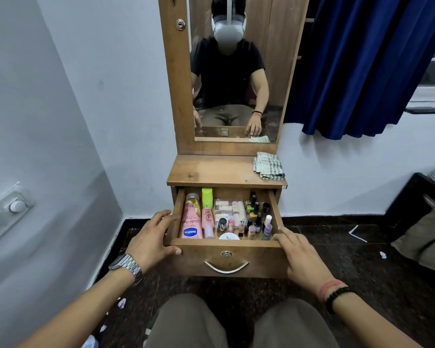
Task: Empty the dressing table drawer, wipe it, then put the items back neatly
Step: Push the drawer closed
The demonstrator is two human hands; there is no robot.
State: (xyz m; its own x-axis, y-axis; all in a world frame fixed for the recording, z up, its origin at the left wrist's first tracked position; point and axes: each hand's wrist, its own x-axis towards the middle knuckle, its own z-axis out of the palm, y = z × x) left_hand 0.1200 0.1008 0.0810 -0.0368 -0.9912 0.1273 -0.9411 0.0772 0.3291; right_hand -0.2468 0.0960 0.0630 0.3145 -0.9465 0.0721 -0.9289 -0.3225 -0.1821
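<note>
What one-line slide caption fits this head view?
Both hands, left hand and right hand, hold the open, still-full drawer; folded cloth waits on top.

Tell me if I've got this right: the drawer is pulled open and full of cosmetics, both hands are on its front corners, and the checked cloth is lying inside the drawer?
Not quite. The checked cloth lies on the dressing table top, at its right rear corner, not inside the drawer. The head view shows it. The rest holds: the drawer is open and full of cosmetics, with the left hand and right hand on its front corners.
</note>
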